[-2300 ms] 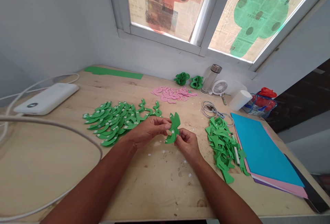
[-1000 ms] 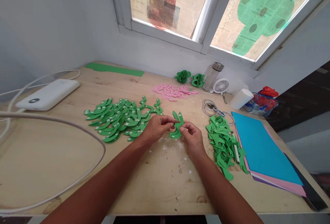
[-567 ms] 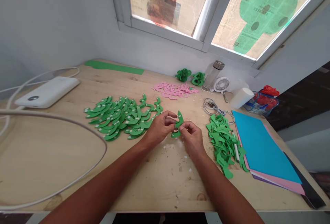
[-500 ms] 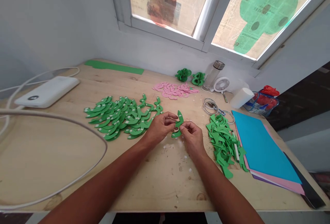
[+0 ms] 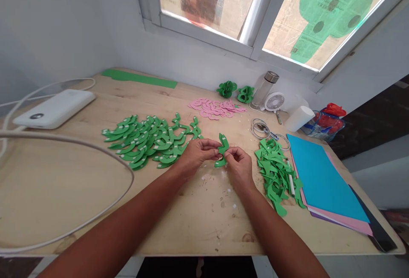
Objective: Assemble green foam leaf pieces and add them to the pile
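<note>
Between my two hands, above the middle of the table, is a curved green paper cutout point(image 5: 223, 143) with small pale squares on it. The fingers of my left hand point(image 5: 202, 152) pinch its left side. My right hand point(image 5: 238, 161) grips the lower right side between thumb and index finger. Part of the cutout is hidden behind the fingertips. To the left of my left hand lies a spread of similar green curved cutouts point(image 5: 143, 141), many bearing pale squares. Right of my right hand is a heap of green paper scraps point(image 5: 273, 171) with a white pen point(image 5: 291, 178) on it.
Pink cutouts point(image 5: 215, 108) and two green paper balls point(image 5: 226, 89) are toward the wall. Scissors point(image 5: 262, 128), a bottle point(image 5: 266, 88), a small fan point(image 5: 274, 101) and blue sheets point(image 5: 326, 175) stand or lie at right. A white power bank point(image 5: 54, 108) and looping cable occupy the left.
Both hands stay on the same green cutout, which has turned slightly between the fingers. The whole view has shifted a little.
</note>
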Tool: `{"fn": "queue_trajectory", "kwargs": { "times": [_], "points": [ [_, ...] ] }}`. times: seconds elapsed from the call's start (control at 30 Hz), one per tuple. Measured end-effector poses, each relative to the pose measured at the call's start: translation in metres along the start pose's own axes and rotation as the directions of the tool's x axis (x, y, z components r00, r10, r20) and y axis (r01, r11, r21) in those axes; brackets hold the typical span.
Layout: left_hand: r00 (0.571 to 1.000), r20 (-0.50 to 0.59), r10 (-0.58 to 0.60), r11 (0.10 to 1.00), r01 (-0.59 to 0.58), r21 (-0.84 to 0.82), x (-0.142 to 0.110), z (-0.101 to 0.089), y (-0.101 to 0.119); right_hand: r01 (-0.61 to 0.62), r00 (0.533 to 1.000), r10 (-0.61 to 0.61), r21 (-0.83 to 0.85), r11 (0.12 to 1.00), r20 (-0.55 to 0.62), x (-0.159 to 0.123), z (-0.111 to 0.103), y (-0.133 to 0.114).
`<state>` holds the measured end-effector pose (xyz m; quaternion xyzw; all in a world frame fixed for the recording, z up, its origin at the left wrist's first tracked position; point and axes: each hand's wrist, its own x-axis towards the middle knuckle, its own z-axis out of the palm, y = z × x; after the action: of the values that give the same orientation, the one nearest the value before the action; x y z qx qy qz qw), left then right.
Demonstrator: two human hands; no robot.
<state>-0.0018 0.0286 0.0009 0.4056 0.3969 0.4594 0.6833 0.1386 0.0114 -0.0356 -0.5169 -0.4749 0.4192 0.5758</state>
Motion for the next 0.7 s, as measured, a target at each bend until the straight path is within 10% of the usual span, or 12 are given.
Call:
{"fn": "queue_trajectory", "kwargs": {
  "times": [0.7],
  "points": [
    [1.000,0.019,-0.010,0.998,0.009,0.063,0.0006,-0.0006,0.0011,0.011,0.999,-0.013,-0.079,0.997,-0.037,0.0007,-0.0008,-0.0002]
  ]
}}
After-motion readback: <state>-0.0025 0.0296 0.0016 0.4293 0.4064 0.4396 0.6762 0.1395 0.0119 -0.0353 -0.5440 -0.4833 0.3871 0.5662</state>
